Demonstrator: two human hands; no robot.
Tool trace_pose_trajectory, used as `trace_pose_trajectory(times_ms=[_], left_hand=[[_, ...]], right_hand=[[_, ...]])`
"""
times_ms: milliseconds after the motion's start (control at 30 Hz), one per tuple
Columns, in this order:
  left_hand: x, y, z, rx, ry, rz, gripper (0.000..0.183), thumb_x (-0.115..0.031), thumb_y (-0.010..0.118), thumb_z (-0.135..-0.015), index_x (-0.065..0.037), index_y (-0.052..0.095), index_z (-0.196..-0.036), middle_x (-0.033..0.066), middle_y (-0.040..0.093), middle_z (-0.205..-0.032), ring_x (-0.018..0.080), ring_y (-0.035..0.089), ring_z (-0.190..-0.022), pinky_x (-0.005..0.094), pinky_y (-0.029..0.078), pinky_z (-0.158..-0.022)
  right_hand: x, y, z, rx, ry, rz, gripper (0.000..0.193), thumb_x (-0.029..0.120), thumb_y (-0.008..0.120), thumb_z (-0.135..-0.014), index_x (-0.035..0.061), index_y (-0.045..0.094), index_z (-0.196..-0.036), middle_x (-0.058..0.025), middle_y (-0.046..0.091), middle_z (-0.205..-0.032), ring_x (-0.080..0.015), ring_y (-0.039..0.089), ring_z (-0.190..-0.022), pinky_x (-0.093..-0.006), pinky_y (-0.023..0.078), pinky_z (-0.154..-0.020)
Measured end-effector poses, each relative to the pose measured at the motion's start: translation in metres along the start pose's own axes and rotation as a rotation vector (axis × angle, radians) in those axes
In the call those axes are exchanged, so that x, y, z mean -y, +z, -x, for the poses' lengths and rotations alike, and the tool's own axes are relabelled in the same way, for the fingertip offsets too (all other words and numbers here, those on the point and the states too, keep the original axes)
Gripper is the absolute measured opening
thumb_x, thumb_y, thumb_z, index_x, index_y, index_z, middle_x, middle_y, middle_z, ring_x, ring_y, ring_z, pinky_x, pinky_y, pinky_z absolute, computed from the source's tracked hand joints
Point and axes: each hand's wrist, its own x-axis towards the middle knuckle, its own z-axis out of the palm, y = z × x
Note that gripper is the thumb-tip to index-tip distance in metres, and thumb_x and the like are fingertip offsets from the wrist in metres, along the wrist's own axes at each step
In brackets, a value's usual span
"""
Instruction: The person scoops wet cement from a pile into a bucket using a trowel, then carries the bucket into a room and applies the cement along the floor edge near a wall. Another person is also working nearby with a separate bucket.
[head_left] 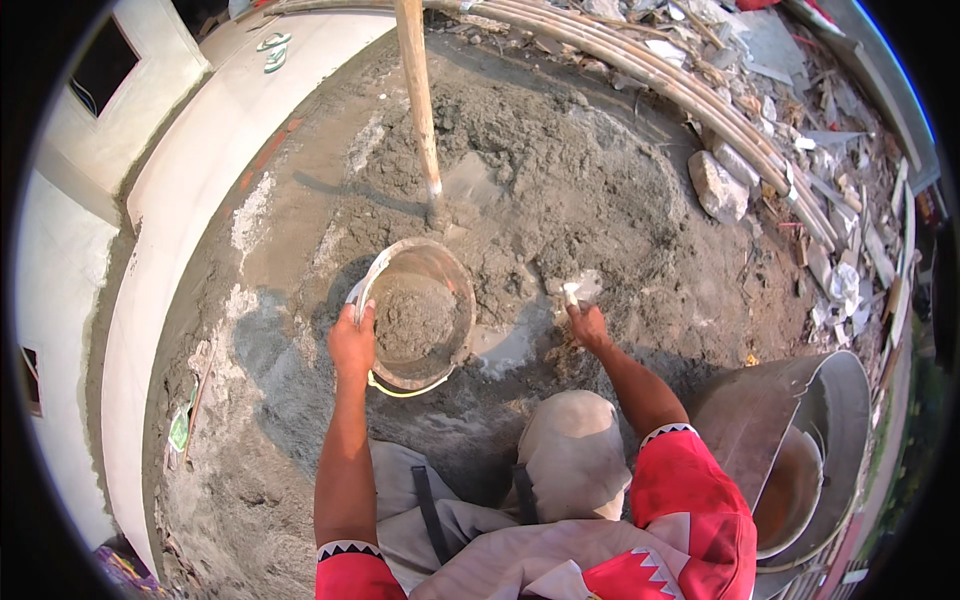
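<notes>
My left hand (352, 340) is closed on the left rim of a round bucket (462, 345). Grey wet mortar (412, 318) lies inside the bucket, and its yellowish handle hangs down at the near side. To the right, my right hand (588, 325) grips the pale handle of a trowel (571, 293). The trowel's blade rests at the near edge of a broad heap of wet mortar (600, 190), partly covered with it. Beyond the bucket, a long wooden pole (418, 100) stands with its lower end in the mortar.
A large grey drum (745, 400) lies on its side at the right, with a basin (790, 490) in its mouth. Bamboo poles (640, 60), a stone block (718, 188) and rubble edge the far right. A pale ledge (180, 180) with sandals (274, 52) runs along the left.
</notes>
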Motion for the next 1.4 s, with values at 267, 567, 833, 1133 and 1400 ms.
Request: trace_pose_trajectory(times_ms=[267, 567, 833, 1133, 1400], left_hand=[[-0.001, 0.002, -0.005, 0.029, -0.094, -0.087, 0.048, -0.049, 0.056, -0.092, -0.003, 0.064, -0.104, 0.0243, 0.067, -0.086, 0.0437, 0.064, -0.085, 0.0503, 0.048, -0.075], [-0.001, -0.014, -0.003, 0.03, -0.112, -0.01, 0.052, -0.049, 0.059, -0.091, 0.002, 0.063, -0.099, 0.0278, 0.066, -0.088, 0.0454, 0.063, -0.087, 0.0492, 0.049, -0.077], [-0.005, -0.014, -0.006, 0.244, -0.226, 0.037, 0.034, -0.035, 0.072, -0.079, -0.005, 0.071, -0.094, 0.0231, 0.068, -0.094, 0.0389, 0.065, -0.096, 0.0467, 0.051, -0.086], [-0.04, -0.065, 0.039, 0.061, -0.499, 0.165, 0.024, -0.019, 0.069, -0.073, -0.002, 0.071, -0.09, 0.0217, 0.069, -0.085, 0.0381, 0.068, -0.082, 0.0454, 0.053, -0.076], [-0.041, -0.252, 0.147, -0.107, -0.868, 0.147, 0.033, -0.024, 0.068, -0.068, 0.002, 0.07, -0.087, 0.0284, 0.067, -0.091, 0.0414, 0.066, -0.089, 0.0467, 0.052, -0.08]], right_hand=[[0.075, 0.001, 0.097, -0.011, -0.397, 0.323, 0.053, 0.035, 0.058, -0.092, 0.0039, 0.052, -0.135, -0.0247, 0.068, -0.092, -0.0405, 0.067, -0.087, -0.0457, 0.053, -0.079], [0.141, 0.017, 0.126, -0.012, -0.695, 0.301, 0.053, 0.025, 0.063, -0.09, -0.0024, 0.051, -0.134, -0.0319, 0.062, -0.113, -0.0454, 0.063, -0.099, -0.0469, 0.051, -0.087], [0.098, -0.03, 0.176, -0.038, -0.267, 0.056, 0.037, 0.029, 0.058, -0.093, -0.0048, 0.058, -0.109, -0.0157, 0.063, -0.072, -0.0223, 0.062, -0.056, -0.0373, 0.049, -0.053], [0.051, -0.169, 0.328, -0.025, -0.17, 0.094, 0.029, 0.028, 0.058, -0.089, -0.0004, 0.057, -0.095, -0.0066, 0.056, -0.062, -0.0173, 0.054, -0.045, -0.0339, 0.041, -0.041], [0.024, -0.286, 0.437, 0.12, 0.46, 0.277, 0.025, 0.021, 0.064, -0.084, 0.0026, 0.055, -0.098, -0.0115, 0.056, -0.064, -0.0241, 0.056, -0.045, -0.0383, 0.045, -0.035]])
